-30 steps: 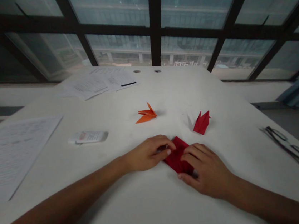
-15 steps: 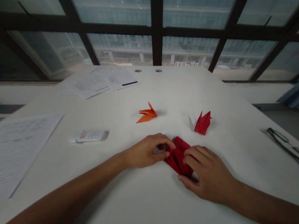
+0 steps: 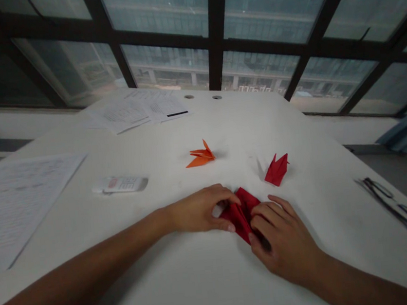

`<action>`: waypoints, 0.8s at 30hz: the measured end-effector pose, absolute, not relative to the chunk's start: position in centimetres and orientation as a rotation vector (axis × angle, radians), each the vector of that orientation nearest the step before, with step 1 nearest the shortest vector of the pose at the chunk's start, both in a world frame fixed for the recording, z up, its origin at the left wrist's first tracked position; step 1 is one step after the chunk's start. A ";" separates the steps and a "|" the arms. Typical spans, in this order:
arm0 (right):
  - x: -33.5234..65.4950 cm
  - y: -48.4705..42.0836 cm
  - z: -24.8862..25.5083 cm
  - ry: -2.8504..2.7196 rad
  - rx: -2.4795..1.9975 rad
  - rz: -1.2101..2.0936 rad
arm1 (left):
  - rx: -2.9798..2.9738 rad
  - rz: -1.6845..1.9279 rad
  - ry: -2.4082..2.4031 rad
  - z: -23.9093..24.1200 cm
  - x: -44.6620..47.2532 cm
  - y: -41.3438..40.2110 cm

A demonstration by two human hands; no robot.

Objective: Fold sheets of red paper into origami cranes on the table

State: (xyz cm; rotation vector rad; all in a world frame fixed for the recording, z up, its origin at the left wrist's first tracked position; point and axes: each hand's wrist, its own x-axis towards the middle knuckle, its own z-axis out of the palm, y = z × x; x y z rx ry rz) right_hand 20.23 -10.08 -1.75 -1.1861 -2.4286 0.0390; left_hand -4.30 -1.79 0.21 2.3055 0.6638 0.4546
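since the white bench is smooth and bare under my arms, i judge the main risk is the sheet sliding under pressure. my left hand pinches the left flap of the dark red paper, which lies flat at the bench's front middle. my right hand grips its right side. uneven pressure could skew the crease or tear a corner, and a stray wrist could knock the small red folded piece just beyond.
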 end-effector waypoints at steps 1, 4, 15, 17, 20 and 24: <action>20.2 -10.1 -1.7 -2.422 -1.189 0.043 | 2.298 0.449 0.692 0.1 -4.3 -1.8; 20.2 -10.2 -1.7 -2.411 -1.195 0.061 | 2.253 0.509 0.808 -0.6 -3.9 -2.1; 20.1 -10.7 -1.9 -2.424 -1.122 0.101 | 2.353 0.606 0.876 -1.1 -2.9 -2.7; 20.1 -10.7 -1.9 -2.438 -1.120 0.100 | 2.395 0.605 0.881 -1.2 -2.9 -2.7; 20.1 -10.7 -1.9 -2.444 -1.112 0.092 | 2.472 0.571 0.906 -1.1 -2.8 -2.8; 20.1 -10.7 -1.8 -2.460 -1.103 0.067 | 2.556 0.540 0.934 -1.0 -2.7 -3.1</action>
